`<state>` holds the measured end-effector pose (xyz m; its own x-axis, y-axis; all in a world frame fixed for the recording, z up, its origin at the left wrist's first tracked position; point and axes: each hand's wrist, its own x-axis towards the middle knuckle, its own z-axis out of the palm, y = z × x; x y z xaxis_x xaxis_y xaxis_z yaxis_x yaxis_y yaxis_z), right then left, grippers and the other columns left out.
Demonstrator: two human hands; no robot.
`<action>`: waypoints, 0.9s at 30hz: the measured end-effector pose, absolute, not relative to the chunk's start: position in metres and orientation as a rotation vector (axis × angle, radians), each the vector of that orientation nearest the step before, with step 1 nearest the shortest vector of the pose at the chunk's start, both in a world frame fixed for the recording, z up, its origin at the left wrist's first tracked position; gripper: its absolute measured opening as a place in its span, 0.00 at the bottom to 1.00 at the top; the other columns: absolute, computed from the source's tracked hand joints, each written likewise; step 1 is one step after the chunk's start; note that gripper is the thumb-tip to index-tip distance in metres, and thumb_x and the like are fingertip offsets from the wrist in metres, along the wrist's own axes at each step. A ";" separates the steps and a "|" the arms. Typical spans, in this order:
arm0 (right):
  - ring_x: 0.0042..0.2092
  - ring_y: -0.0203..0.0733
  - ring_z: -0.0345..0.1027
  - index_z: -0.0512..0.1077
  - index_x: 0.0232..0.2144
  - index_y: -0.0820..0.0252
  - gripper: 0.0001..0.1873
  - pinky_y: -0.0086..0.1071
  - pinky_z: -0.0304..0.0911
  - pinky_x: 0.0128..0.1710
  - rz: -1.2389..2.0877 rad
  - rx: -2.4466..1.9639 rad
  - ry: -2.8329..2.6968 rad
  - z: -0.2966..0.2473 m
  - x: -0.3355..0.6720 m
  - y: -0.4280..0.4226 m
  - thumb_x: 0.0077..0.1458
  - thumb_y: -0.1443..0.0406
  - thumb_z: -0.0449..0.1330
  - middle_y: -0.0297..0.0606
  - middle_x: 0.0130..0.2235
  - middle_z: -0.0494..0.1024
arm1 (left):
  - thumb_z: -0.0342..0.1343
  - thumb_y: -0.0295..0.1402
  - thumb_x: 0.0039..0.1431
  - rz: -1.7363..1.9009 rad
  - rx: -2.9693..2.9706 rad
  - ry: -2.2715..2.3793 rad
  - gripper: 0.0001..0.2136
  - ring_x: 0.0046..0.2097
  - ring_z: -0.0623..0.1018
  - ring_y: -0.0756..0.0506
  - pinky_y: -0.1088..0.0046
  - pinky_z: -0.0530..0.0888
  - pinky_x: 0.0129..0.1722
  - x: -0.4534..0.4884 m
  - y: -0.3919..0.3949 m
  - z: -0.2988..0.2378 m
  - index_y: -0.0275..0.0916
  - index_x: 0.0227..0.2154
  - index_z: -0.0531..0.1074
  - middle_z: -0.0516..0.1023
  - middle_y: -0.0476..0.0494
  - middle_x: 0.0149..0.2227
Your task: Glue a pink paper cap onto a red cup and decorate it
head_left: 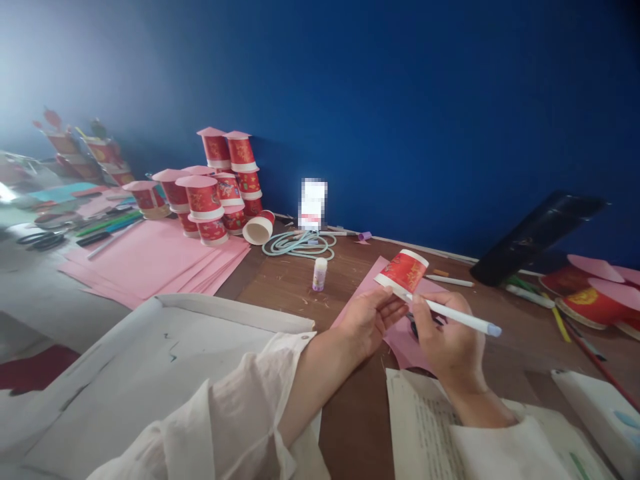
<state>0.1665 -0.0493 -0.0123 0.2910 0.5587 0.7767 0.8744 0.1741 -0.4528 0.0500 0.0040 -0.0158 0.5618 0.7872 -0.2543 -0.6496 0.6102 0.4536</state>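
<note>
A red paper cup (403, 272) with a gold pattern and a white rim lies tilted in the fingers of my left hand (367, 320). My right hand (450, 343) grips a white marker pen (463, 315), its tip at the white rim of the cup. Beneath both hands is a sheet of pink paper (365, 293). Dark scissors (414, 325) show in part between the hands on that sheet. A small glue stick (320, 275) without its cap stands upright left of the cup.
Stacked red cups with pink paper tops (205, 197) stand at the left behind pink sheets (150, 260). One cup (259, 228) lies sideways near a coiled pale cable (299, 245). A black cylinder (540, 237) leans against the blue wall. More red cups (595, 303) sit at right.
</note>
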 end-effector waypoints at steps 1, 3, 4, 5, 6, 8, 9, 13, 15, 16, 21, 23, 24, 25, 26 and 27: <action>0.30 0.41 0.71 0.72 0.31 0.58 0.10 0.33 0.66 0.28 -0.380 -1.506 -1.375 -0.012 0.167 -0.049 0.58 0.57 0.60 0.38 0.29 0.77 | 0.57 0.26 0.59 0.864 0.325 0.462 0.08 0.40 0.82 0.46 0.67 0.76 0.52 0.050 0.004 -0.015 0.29 0.38 0.79 0.83 0.35 0.38; 0.31 0.42 0.72 0.72 0.32 0.58 0.10 0.34 0.67 0.30 -0.391 -1.505 -1.359 -0.013 0.167 -0.049 0.58 0.57 0.60 0.39 0.31 0.77 | 0.57 0.26 0.60 0.865 0.321 0.472 0.08 0.40 0.82 0.46 0.67 0.76 0.53 0.050 0.004 -0.013 0.30 0.38 0.79 0.83 0.36 0.38; 0.32 0.42 0.72 0.72 0.33 0.58 0.11 0.35 0.67 0.31 -0.392 -1.503 -1.357 -0.013 0.167 -0.049 0.59 0.57 0.60 0.39 0.31 0.77 | 0.57 0.26 0.60 0.866 0.317 0.485 0.07 0.39 0.82 0.46 0.67 0.75 0.53 0.049 0.003 -0.012 0.30 0.38 0.78 0.83 0.36 0.38; 0.32 0.42 0.72 0.72 0.33 0.58 0.11 0.35 0.67 0.31 -0.388 -1.505 -1.362 -0.013 0.167 -0.049 0.59 0.57 0.60 0.39 0.31 0.77 | 0.56 0.26 0.60 0.865 0.311 0.501 0.07 0.39 0.82 0.46 0.67 0.75 0.53 0.049 0.003 -0.010 0.30 0.38 0.78 0.83 0.36 0.38; 0.32 0.42 0.72 0.72 0.32 0.58 0.11 0.35 0.67 0.31 -0.380 -1.510 -1.367 -0.013 0.167 -0.049 0.58 0.57 0.60 0.39 0.31 0.77 | 0.56 0.25 0.60 0.864 0.304 0.517 0.07 0.38 0.82 0.47 0.67 0.75 0.53 0.049 0.002 -0.009 0.30 0.37 0.78 0.83 0.37 0.37; 0.31 0.42 0.71 0.72 0.32 0.58 0.11 0.34 0.67 0.30 -0.366 -1.528 -1.373 -0.013 0.167 -0.049 0.58 0.57 0.60 0.38 0.30 0.77 | 0.55 0.25 0.60 0.860 0.296 0.526 0.07 0.38 0.82 0.47 0.67 0.75 0.53 0.049 0.002 -0.006 0.30 0.37 0.78 0.83 0.37 0.37; 0.30 0.42 0.71 0.72 0.31 0.58 0.11 0.35 0.66 0.30 -0.364 -1.534 -1.369 -0.013 0.167 -0.049 0.58 0.57 0.60 0.38 0.30 0.77 | 0.55 0.24 0.60 0.858 0.294 0.524 0.07 0.39 0.82 0.47 0.67 0.75 0.53 0.048 0.001 -0.006 0.30 0.37 0.78 0.83 0.37 0.37; 0.31 0.42 0.72 0.72 0.33 0.59 0.11 0.34 0.67 0.30 -0.379 -1.518 -1.333 -0.013 0.167 -0.048 0.58 0.57 0.60 0.39 0.31 0.78 | 0.56 0.26 0.61 0.863 0.296 0.512 0.07 0.39 0.82 0.46 0.67 0.75 0.53 0.048 0.001 -0.007 0.29 0.37 0.78 0.82 0.35 0.38; 0.30 0.41 0.71 0.72 0.33 0.59 0.11 0.33 0.66 0.30 -0.360 -1.526 -1.340 -0.013 0.168 -0.049 0.58 0.57 0.60 0.38 0.30 0.77 | 0.56 0.26 0.61 0.862 0.293 0.509 0.07 0.39 0.82 0.46 0.68 0.75 0.52 0.048 0.001 -0.009 0.28 0.37 0.78 0.82 0.35 0.38; 0.30 0.40 0.71 0.72 0.32 0.59 0.11 0.33 0.66 0.29 -0.348 -1.537 -1.349 -0.013 0.168 -0.049 0.58 0.57 0.60 0.38 0.30 0.77 | 0.56 0.26 0.61 0.862 0.290 0.510 0.07 0.39 0.82 0.46 0.68 0.76 0.52 0.049 0.001 -0.009 0.28 0.37 0.78 0.82 0.35 0.38; 0.32 0.42 0.72 0.73 0.33 0.59 0.12 0.34 0.68 0.31 -0.335 -1.549 -1.332 -0.014 0.169 -0.051 0.59 0.56 0.60 0.39 0.32 0.78 | 0.56 0.26 0.61 0.865 0.296 0.502 0.07 0.38 0.82 0.47 0.68 0.76 0.52 0.050 0.002 -0.011 0.29 0.36 0.78 0.83 0.36 0.37; 0.32 0.42 0.72 0.73 0.33 0.59 0.12 0.34 0.69 0.31 -0.321 -1.540 -1.345 -0.015 0.169 -0.051 0.59 0.56 0.60 0.39 0.32 0.78 | 0.56 0.26 0.60 0.866 0.299 0.498 0.06 0.38 0.82 0.47 0.68 0.76 0.52 0.050 0.003 -0.012 0.30 0.36 0.78 0.83 0.36 0.36; 0.31 0.41 0.72 0.73 0.32 0.59 0.12 0.34 0.68 0.30 -0.311 -1.539 -1.362 -0.015 0.169 -0.051 0.59 0.56 0.60 0.39 0.31 0.77 | 0.57 0.26 0.60 0.868 0.298 0.499 0.06 0.38 0.82 0.47 0.68 0.76 0.52 0.051 0.003 -0.013 0.30 0.35 0.78 0.83 0.36 0.36; 0.31 0.41 0.72 0.73 0.32 0.59 0.12 0.34 0.68 0.30 -0.304 -1.539 -1.377 -0.015 0.169 -0.051 0.59 0.56 0.60 0.39 0.31 0.77 | 0.57 0.26 0.60 0.870 0.297 0.499 0.06 0.38 0.82 0.47 0.68 0.76 0.52 0.051 0.003 -0.014 0.30 0.35 0.78 0.83 0.36 0.36; 0.31 0.41 0.72 0.73 0.32 0.59 0.13 0.34 0.68 0.30 -0.304 -1.540 -1.383 -0.015 0.169 -0.051 0.59 0.55 0.60 0.39 0.31 0.77 | 0.57 0.26 0.60 0.874 0.296 0.499 0.06 0.37 0.82 0.47 0.68 0.76 0.53 0.051 0.003 -0.014 0.30 0.35 0.78 0.83 0.36 0.36; 0.31 0.41 0.72 0.73 0.32 0.59 0.13 0.34 0.69 0.31 -0.309 -1.539 -1.379 -0.015 0.168 -0.051 0.59 0.55 0.60 0.39 0.31 0.78 | 0.57 0.26 0.59 0.874 0.297 0.496 0.06 0.38 0.82 0.47 0.67 0.75 0.53 0.052 0.003 -0.015 0.30 0.35 0.78 0.83 0.36 0.36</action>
